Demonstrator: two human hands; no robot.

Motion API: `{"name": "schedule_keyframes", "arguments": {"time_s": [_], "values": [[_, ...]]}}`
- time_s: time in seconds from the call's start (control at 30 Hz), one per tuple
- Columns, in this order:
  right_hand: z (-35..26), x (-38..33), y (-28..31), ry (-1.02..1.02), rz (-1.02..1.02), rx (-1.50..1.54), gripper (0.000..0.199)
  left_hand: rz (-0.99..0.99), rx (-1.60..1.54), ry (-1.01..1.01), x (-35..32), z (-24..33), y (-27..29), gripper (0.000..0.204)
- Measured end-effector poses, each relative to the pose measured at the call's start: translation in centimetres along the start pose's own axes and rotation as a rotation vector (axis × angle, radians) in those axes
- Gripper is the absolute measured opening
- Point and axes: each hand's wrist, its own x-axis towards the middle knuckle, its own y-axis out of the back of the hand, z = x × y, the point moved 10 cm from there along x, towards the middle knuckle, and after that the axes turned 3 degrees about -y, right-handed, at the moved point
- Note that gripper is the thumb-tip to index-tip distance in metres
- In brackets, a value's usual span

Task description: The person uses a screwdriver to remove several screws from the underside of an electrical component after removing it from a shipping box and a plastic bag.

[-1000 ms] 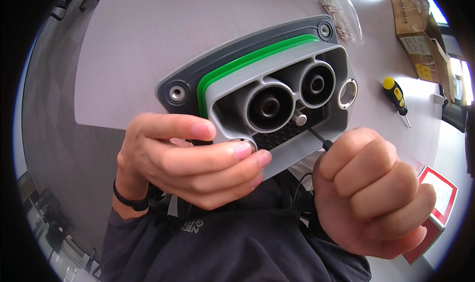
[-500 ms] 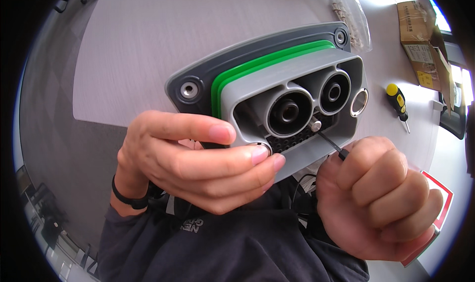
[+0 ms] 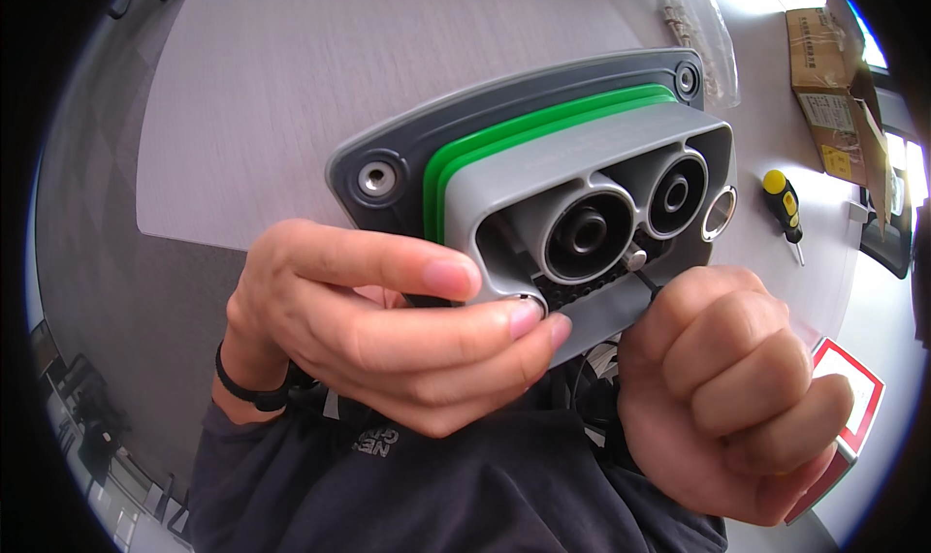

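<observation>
A grey connector housing [image 3: 582, 160] with two round black sockets, a green seal and a dark grey flange [image 3: 524, 93] is held tilted in front of me. My left hand [image 3: 378, 325] grips its left end, fingertips on the front rim beside a metal ring; the thumb is mostly hidden. By the housing's lower right edge, my right hand [image 3: 727, 388] is closed in a fist around a thin black rod-like piece [image 3: 649, 284]. That piece runs into the recess towards a small pale round-headed pin [image 3: 635, 260] below and between the sockets. Its kind is unclear, most of it being inside the fist.
A yellow and black screwdriver [image 3: 784, 206] lies on the light table [image 3: 262, 107] at the right. Behind the housing is a clear plastic bag [image 3: 713, 54] of small parts. An opened cardboard box [image 3: 824, 93] stands far right, and a red-bordered white item [image 3: 851, 388] sits beyond my right hand.
The housing and my left hand have shifted slightly right and down in view. My right fist has come closer to the housing, and less of the thin black piece shows.
</observation>
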Motion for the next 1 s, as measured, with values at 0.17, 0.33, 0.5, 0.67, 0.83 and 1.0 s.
{"name": "schedule_keyframes", "arguments": {"time_s": [0.17, 0.33, 0.5, 0.67, 0.83, 1.0], "values": [[-1.2, 0.0, 0.1, 0.125, 0.016, 0.112, 0.031, 0.037, -0.009, 0.017, -0.2, 0.1, 0.1, 0.019], [-1.4, 0.7, 1.4, 0.150, 0.056, 0.150, 0.031, 0.053, -0.031, -0.019, -0.1, -0.1, 0.0, 0.018], [-2.0, 0.6, 1.1, 0.128, 0.049, 0.135, 0.031, 0.030, -0.020, 0.012, 0.0, -0.1, 0.1, 0.017], [-1.3, 0.2, 0.2, 0.075, 0.004, 0.108, 0.032, 0.021, -0.021, 0.006, -0.3, 0.1, 0.1, 0.018], [-0.1, -0.6, 0.3, -0.013, 0.026, 0.014, 0.032, 0.037, 0.007, -0.026, 0.0, 0.3, 0.0, 0.018], [-2.1, -0.8, 0.3, 0.080, -0.031, 0.090, 0.025, 0.030, 0.032, -0.021, -0.2, 0.2, -0.1, 0.020]]}}
